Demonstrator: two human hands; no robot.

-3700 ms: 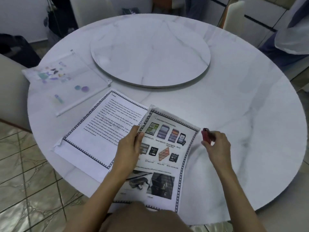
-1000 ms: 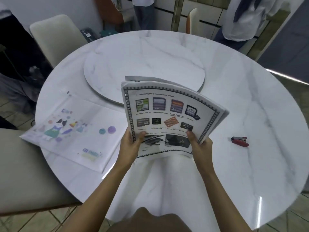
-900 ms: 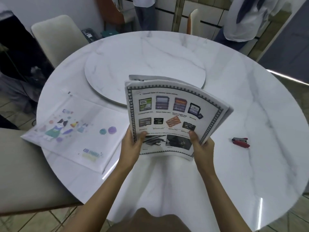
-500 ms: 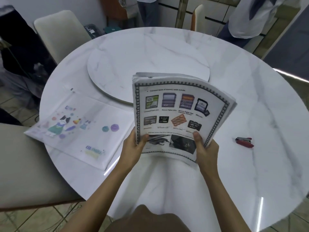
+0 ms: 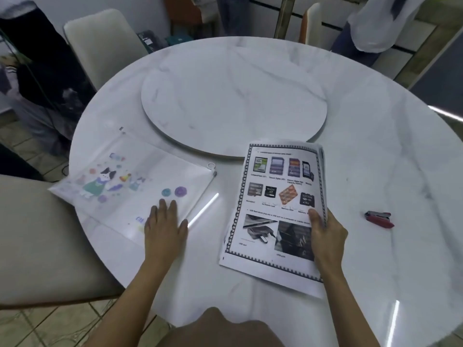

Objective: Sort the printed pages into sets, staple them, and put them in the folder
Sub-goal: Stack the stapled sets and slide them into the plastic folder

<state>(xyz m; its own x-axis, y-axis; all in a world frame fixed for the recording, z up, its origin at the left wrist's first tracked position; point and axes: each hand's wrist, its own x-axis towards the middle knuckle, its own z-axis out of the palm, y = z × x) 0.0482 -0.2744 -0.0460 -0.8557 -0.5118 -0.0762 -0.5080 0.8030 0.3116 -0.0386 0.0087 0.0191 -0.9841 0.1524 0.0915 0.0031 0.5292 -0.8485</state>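
Observation:
A stack of printed pages (image 5: 275, 196), topped by a sheet with pictures of memory cards, is held low over the round marble table (image 5: 375, 151). My right hand (image 5: 325, 236) grips the stack's right edge, thumb on top. My left hand (image 5: 164, 226) lies flat with straight fingers on the near corner of a translucent zip folder (image 5: 130, 186) printed with cartoon animals, which lies to the left of the pages. A small red stapler (image 5: 379, 219) rests on the table to the right of my right hand, untouched.
A raised marble turntable (image 5: 233, 101) fills the table's middle, just beyond the pages. A beige chair (image 5: 37, 241) stands at my left and another (image 5: 100, 43) at the far left. People stand beyond the table's far edge.
My left hand has let go of the pages and moved left onto the folder. My right hand alone has lowered the stack toward the table.

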